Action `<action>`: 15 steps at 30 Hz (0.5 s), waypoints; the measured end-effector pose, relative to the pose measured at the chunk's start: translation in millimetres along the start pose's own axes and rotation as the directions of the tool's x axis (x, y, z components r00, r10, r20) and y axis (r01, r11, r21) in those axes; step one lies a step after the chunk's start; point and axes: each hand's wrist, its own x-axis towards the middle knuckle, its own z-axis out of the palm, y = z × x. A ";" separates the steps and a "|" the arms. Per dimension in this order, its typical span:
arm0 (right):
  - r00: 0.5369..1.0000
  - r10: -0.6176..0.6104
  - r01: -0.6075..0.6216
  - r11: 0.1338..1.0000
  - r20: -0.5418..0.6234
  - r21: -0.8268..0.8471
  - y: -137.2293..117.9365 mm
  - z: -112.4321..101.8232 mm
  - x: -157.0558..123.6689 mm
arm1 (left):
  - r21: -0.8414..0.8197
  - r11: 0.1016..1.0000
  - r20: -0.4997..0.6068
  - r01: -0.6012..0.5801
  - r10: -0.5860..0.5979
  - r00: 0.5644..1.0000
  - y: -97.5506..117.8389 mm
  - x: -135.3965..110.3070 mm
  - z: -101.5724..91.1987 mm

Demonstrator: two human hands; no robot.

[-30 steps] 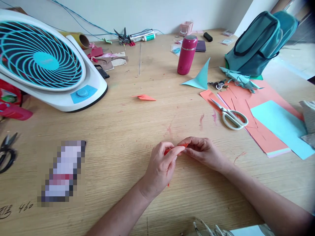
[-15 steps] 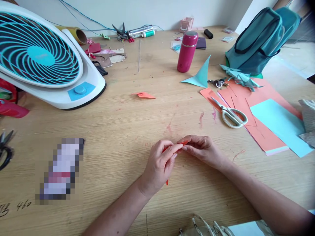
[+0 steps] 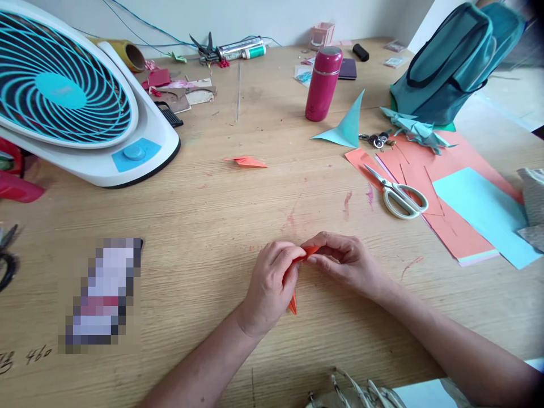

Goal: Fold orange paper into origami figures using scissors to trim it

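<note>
Between my two hands is a small piece of folded orange paper (image 3: 311, 250), partly hidden by my fingers. My left hand (image 3: 272, 279) is closed around its middle, and a narrow pointed end sticks out below that palm. With thumb and fingertips my right hand (image 3: 346, 260) pinches the upper right end. Another folded orange paper piece (image 3: 249, 162) lies apart on the wooden table, farther from me. To the right, white-handled scissors (image 3: 402, 198) rest on sheets of orange paper (image 3: 463, 226).
A fan (image 3: 140, 141) stands at left, near a blurred-out flat object (image 3: 104, 289). Farther back are a pink flask (image 3: 323, 85), a folded teal paper (image 3: 346, 127), keys (image 3: 376, 140) and a teal bag (image 3: 442, 73). Dark scissors (image 3: 6, 255) lie at the left edge.
My left fingers have curled in from lying stretched along the orange paper. More of its lower point and right end now shows. The view has shifted slightly.
</note>
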 end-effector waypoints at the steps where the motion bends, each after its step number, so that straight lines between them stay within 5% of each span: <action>1: 1.000 -0.004 0.004 1.000 -0.005 -0.022 0.1 0.1 -0.1 | 0.006 1.000 0.010 -0.004 0.004 1.000 0.1 0.0 0.0; 15: 0.997 -0.071 0.071 0.994 0.004 -0.079 1.0 -4.1 2.7 | -0.026 1.000 -0.007 -0.017 0.017 1.000 -5.1 -2.4 2.9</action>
